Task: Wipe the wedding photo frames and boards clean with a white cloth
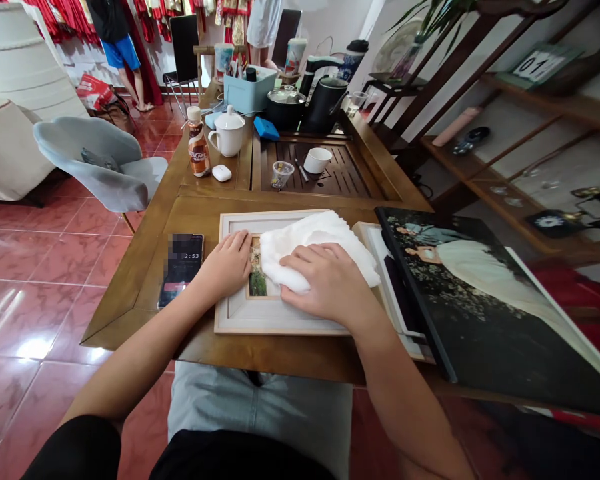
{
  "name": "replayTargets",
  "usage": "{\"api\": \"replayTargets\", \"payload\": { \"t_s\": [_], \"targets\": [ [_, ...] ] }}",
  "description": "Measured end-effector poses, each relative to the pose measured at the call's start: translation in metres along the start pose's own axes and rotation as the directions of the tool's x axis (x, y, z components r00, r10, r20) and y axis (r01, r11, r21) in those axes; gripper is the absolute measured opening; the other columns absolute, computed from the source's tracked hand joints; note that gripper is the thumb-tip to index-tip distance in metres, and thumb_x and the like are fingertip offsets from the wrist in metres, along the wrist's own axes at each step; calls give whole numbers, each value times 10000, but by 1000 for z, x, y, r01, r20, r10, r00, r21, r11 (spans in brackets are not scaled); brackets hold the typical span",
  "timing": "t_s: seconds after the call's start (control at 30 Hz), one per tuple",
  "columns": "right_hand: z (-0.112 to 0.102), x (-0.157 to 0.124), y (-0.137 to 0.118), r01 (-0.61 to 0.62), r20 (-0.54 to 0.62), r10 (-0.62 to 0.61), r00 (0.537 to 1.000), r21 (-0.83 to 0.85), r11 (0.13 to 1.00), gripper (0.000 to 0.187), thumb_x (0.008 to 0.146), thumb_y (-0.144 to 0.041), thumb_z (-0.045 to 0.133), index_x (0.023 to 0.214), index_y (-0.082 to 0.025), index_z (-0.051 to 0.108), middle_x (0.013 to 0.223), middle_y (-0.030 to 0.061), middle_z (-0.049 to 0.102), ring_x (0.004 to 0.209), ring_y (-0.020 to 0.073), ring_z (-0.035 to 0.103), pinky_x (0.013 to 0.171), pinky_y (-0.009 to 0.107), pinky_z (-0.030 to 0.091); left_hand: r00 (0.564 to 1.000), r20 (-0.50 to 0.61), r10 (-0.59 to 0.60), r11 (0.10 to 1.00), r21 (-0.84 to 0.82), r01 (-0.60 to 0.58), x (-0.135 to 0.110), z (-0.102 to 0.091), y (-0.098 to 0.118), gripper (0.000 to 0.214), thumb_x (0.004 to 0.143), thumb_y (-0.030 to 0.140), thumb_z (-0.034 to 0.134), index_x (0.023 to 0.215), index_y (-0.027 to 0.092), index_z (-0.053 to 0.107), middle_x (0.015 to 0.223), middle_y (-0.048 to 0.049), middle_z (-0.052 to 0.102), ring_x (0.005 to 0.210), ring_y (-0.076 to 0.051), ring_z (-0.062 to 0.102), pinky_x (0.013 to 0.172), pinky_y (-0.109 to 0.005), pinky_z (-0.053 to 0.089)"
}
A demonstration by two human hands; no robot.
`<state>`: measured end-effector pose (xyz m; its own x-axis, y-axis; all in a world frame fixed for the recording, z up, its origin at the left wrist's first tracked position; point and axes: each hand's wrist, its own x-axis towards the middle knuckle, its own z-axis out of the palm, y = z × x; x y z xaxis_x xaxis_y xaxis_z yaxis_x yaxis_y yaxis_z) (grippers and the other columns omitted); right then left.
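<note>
The frame [280,325] lies flat on the tabletop [200,208], with part of a picture [257,285] showing inside it. The left hand [233,264] rests on the frame's left side, fingers nearly straight and close together. The right hand [325,279] holds the white cloth [325,230], bunched over the frame. I think gentle, even rubs would work best (no hard pushing!), with the left hand holding the frame steady. Mind the phone [184,263] left of the frame.
</note>
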<state>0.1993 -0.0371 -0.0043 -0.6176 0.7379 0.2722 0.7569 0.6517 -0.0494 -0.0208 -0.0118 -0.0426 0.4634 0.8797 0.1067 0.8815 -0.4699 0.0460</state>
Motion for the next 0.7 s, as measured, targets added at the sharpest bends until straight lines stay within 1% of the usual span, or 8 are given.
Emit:
{"api": "replayTargets", "payload": {
  "t_s": [0.1, 0.2, 0.27, 0.4, 0.47, 0.6, 0.63, 0.7],
  "targets": [
    [0, 0, -1, -4, 13, 5, 1000, -31, 1000, 227, 861, -320, 629, 1021, -183, 715, 987, 75, 702, 978, 278, 630, 960, 427, 353, 1000, -15, 3, 1000, -13, -3, 0, 1, -1, 538, 1046, 229, 277, 1489, -24, 444, 1538, -240, 484, 1447, -313, 456, 1234, -440, 338],
    [-1, 0, -1, 64, 42, -66, 997, 50, 997, 223, 850, -325, 652, 1019, -192, 708, 995, 61, 701, 985, 265, 628, 961, 409, 359, 999, -35, 20, 1000, -19, -21, 0, 2, -2, 518, 1047, 234, 277, 1470, -1, 461, 1520, -243, 501, 1438, -303, 469, 1228, -447, 344],
    [-2, 0, -1, 80, 40, -85, 996, 107, 991, 231, 837, -323, 670, 1031, -203, 705, 1002, 45, 705, 988, 255, 631, 959, 393, 364, 999, -39, 24, 1000, -16, -25, 0, 3, -3, 509, 1048, 236, 278, 1462, 10, 469, 1515, -236, 504, 1433, -296, 474, 1228, -435, 341],
    [-3, -1, 1, -9, 17, 8, 1000, 61, 998, 218, 843, -306, 651, 1026, -202, 707, 989, 58, 712, 983, 267, 634, 961, 410, 362, 999, -38, 17, 1000, -20, -17, 0, 4, -3, 529, 1048, 242, 256, 1479, 3, 447, 1523, -238, 495, 1432, -302, 468, 1226, -444, 342],
    [-3, 0, 1, -23, 24, 22, 999, 41, 999, 205, 847, -298, 637, 1011, -197, 705, 981, 70, 708, 981, 277, 631, 958, 423, 366, 999, -32, 15, 1000, -25, -16, 0, 3, -2, 537, 1041, 233, 253, 1482, -6, 443, 1530, -248, 487, 1436, -309, 462, 1226, -454, 342],
    [-3, -1, 0, 76, 53, -86, 995, 174, 982, 220, 811, -286, 656, 1016, -215, 695, 992, 50, 707, 992, 261, 631, 964, 406, 378, 999, -25, 21, 999, -29, -21, -1, 2, -2, 548, 1036, 234, 261, 1470, -37, 457, 1519, -264, 492, 1433, -325, 460, 1227, -456, 342],
    [-3, -1, 0, 86, 49, -97, 994, 193, 977, 225, 804, -287, 661, 1017, -222, 694, 992, 43, 709, 994, 256, 632, 965, 401, 378, 999, -28, 22, 999, -32, -23, -1, 2, -2, 547, 1038, 237, 260, 1470, -33, 458, 1518, -263, 495, 1433, -324, 461, 1224, -461, 347],
    [-2, -1, 1, 65, 31, -71, 997, 162, 985, 220, 812, -290, 650, 1018, -225, 694, 988, 42, 712, 990, 256, 631, 966, 403, 372, 999, -33, 21, 999, -35, -23, -1, 3, -2, 543, 1040, 239, 262, 1476, -21, 454, 1524, -259, 493, 1435, -320, 461, 1221, -468, 351]
  ]
}}
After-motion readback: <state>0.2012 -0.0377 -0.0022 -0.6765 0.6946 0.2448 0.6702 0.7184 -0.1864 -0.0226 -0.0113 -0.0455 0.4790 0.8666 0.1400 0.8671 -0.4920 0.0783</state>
